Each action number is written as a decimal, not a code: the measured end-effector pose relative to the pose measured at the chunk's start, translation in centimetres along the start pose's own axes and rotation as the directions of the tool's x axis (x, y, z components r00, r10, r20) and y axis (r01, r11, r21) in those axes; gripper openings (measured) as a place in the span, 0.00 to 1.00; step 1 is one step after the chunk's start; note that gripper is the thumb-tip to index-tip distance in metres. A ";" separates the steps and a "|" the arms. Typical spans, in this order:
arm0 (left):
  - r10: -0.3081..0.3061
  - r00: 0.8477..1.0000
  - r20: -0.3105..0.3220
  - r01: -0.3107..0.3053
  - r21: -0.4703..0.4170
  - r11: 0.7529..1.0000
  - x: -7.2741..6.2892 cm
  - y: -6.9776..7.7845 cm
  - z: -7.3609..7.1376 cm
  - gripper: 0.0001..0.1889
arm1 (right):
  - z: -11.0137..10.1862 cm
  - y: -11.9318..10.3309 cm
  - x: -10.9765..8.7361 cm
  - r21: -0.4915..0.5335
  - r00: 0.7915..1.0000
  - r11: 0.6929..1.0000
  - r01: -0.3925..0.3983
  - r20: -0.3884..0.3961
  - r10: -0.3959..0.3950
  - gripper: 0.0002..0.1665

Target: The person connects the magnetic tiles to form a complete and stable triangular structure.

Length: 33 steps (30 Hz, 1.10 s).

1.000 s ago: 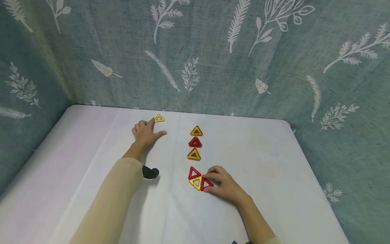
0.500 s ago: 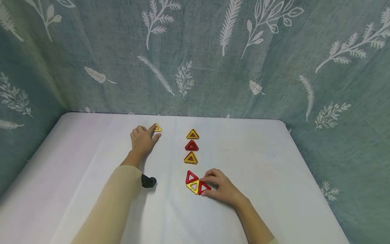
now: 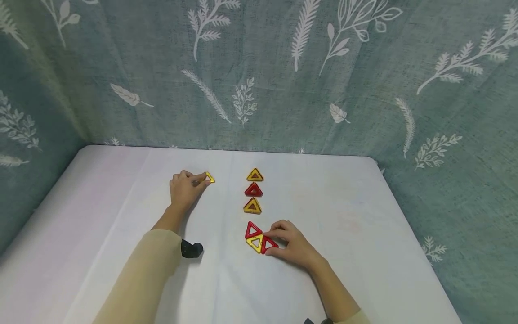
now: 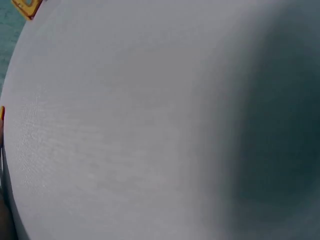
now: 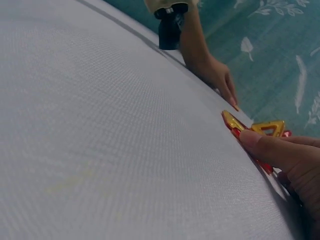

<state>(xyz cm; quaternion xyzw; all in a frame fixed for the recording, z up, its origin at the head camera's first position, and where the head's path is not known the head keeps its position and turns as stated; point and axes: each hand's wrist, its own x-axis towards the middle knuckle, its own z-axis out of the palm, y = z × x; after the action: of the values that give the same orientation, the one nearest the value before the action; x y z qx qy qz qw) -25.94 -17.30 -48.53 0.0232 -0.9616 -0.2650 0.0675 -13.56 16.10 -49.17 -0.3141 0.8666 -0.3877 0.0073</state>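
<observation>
My left hand (image 3: 185, 189) reaches over the back left of the table, thumb and fingers pinching a yellow triangular building tile (image 3: 211, 177). In the left wrist view only a sliver of that hand shows, at the left edge. Nearer the front, my right hand (image 3: 293, 244) pinches a red triangular tile (image 3: 264, 245) by its edges. That tile lies edge to edge with a flat yellow tile (image 3: 259, 237), which adjoins another red tile (image 3: 248, 230). The right wrist view shows the thumb (image 5: 252, 139) over the red piece.
Behind the flat group, a yellow triangle (image 3: 255, 171), a red triangle (image 3: 253, 190) and another yellow triangle (image 3: 252, 206) form a column with darker centres. White cloth covers the table (image 3: 344, 202). A green leaf-patterned curtain (image 3: 275, 130) stands along its back and sides.
The left fingers have closed on the yellow tile and drawn it slightly toward the front. The right hand holds its place at the red tile. The head view has shifted slightly.
</observation>
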 end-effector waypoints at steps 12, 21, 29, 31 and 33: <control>0.051 0.998 0.047 -0.049 -0.031 0.998 -2.3 -0.5 -0.8 0.22 | 0.5 0.0 0.2 -0.008 0.997 0.998 0.065 -0.049 -0.065 0.23; 0.117 0.990 0.074 -0.108 -0.106 0.988 -4.0 -0.5 -1.1 0.20 | 0.3 -0.1 0.3 -0.013 0.997 0.998 0.055 -0.050 -0.055 0.23; 0.156 0.984 0.090 -0.144 -0.120 0.982 -5.6 -0.5 -1.1 0.19 | 0.2 0.0 0.3 -0.006 0.998 0.999 0.050 -0.047 -0.051 0.23; 0.165 0.982 0.095 -0.152 -0.124 0.981 -6.2 -0.4 -1.0 0.19 | 0.3 0.0 0.3 -0.002 0.998 0.999 0.044 -0.045 -0.044 0.23; 0.180 0.979 0.096 -0.167 -0.126 0.978 -6.8 -0.3 -0.9 0.19 | 0.3 0.0 0.2 0.003 0.999 0.999 0.031 -0.040 -0.031 0.23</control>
<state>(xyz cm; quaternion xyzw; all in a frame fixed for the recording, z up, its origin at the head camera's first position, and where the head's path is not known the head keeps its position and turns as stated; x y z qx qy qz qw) -19.05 -17.41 -48.74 -0.0790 -0.9449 -0.3152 0.0402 -13.68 15.77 -49.31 -0.3198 0.8608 -0.3956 -0.0157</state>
